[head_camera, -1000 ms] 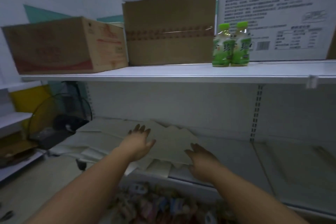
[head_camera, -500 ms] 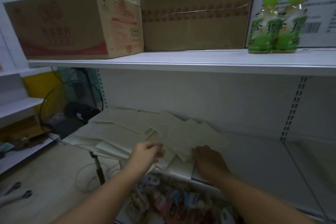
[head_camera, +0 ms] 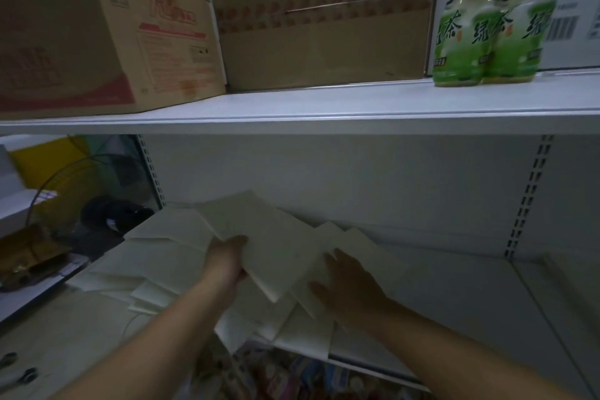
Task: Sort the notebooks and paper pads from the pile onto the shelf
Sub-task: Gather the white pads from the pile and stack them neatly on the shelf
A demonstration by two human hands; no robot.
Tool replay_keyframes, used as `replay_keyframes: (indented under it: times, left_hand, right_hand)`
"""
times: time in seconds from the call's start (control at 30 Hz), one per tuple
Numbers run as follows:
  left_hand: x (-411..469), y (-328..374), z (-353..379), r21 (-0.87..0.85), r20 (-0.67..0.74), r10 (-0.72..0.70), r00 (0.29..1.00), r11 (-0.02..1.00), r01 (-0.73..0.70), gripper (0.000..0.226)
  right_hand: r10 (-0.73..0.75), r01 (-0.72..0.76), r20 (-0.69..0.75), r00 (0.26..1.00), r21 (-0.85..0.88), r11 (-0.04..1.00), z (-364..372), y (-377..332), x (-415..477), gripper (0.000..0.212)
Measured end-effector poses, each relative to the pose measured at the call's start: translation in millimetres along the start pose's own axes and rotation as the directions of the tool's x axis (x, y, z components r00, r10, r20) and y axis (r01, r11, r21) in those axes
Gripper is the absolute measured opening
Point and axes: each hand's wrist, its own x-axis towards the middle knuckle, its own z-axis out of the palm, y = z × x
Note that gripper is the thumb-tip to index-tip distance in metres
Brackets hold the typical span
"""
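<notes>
Two hands are working the pile (head_camera: 181,256) on the lower shelf (head_camera: 454,295): left hand (head_camera: 227,261) is pinching one notebook (head_camera: 276,247) at its left edge, right hand (head_camera: 349,282) is lying open, flat on a pad. Near sheets are overhanging the shelf lip, so lifting could be dragging them off.

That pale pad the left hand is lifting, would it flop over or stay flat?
The pad probably stays fairly flat: gripped by the left hand at one edge, it shows no sag. It looks thin, so likely light. On the loose pile, neighbours may slide.
</notes>
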Motion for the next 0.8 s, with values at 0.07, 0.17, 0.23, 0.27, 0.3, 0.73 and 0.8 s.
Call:
replay_keyframes:
  times: [0.07, 0.17, 0.23, 0.27, 0.3, 0.73, 0.8]
  left_hand:
    - [14, 13, -14, 0.008, 0.014, 0.023, 1.000, 1.000, -0.023, 0.025]
    - [30, 23, -39, 0.062, 0.097, -0.110, 0.989, 0.993, 0.105, 0.019]
    - [39, 28, -54, 0.140, 0.134, -0.201, 0.970, 0.973, 0.183, 0.016]
    - [43, 31, -60, 0.177, 0.150, -0.233, 0.961, 0.962, 0.206, 0.018]
    - [49, 35, -65, 0.223, 0.175, -0.265, 0.948, 0.949, 0.224, 0.020]
    - [88, 37, -71, 0.428, 0.425, -0.403, 0.811, 0.879, 0.213, 0.033]
    - [98, 36, -82, 0.429, 0.440, -0.385, 0.811, 0.884, 0.186, 0.027]
  right_hand:
    - [0.085, -0.075, 0.109, 0.990, -0.086, 0.993, 10, 13, 1, 0.085]
    - [0.080, -0.060, 0.135, 0.988, -0.146, 0.987, 15, 19, 1, 0.085]
    - [0.067, -0.044, 0.124, 0.990, -0.184, 0.982, 17, 18, 2, 0.089]
    - [0.024, -0.014, 0.045, 0.999, -0.212, 0.977, 17, 15, 1, 0.095]
    - [-0.027, 0.010, -0.058, 0.998, -0.264, 0.965, 17, 12, 1, 0.091]
    - [-0.386, 0.299, -0.368, 0.846, -0.272, 0.915, 27, -104, 22, 0.039]
    - [-0.210, 0.155, -0.228, 0.951, -0.238, 0.959, 33, -98, 24, 0.056]
